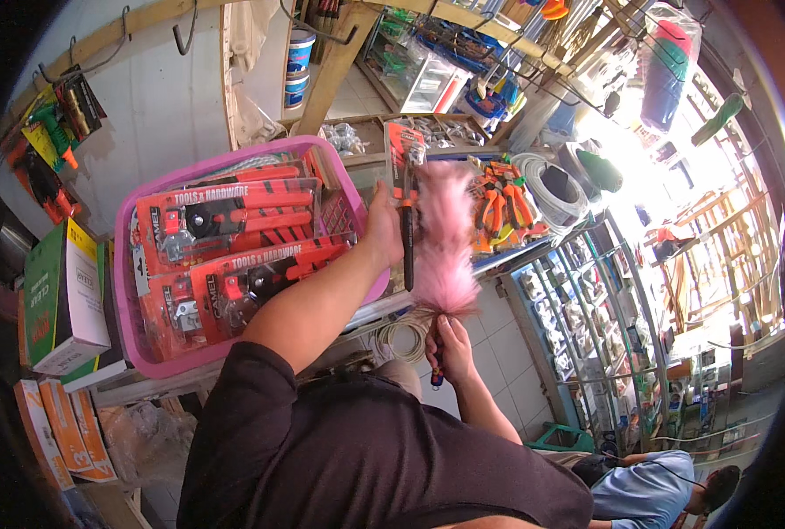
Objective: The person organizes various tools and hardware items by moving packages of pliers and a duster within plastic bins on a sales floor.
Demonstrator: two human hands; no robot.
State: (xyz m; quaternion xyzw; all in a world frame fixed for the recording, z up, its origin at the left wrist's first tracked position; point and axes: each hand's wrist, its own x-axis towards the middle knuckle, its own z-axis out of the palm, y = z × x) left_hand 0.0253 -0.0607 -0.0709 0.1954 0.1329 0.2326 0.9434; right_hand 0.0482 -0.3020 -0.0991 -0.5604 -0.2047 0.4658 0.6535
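Observation:
My left hand [384, 227] is closed around a hand tool [407, 225] with long black handles, its upper end on an orange-red card; the exact kind is not clear. In my right hand [452, 346] is the handle of a fluffy pink duster [445, 238]. The duster stands upright, its fibres slightly blurred, close against the right side of the tool. Below my left forearm and to its left sits a pink plastic basket [128, 309], holding several red-carded packaged tools [234, 220].
Orange-handled pliers [505, 203] lie on the counter beyond the duster, near white cable coils [551, 194]. Boxes [66, 291] are stacked at the left. Metal hooks [185, 31] hang overhead. A glass display case [586, 344] stands right; a person in a blue shirt [648, 489] is lower right.

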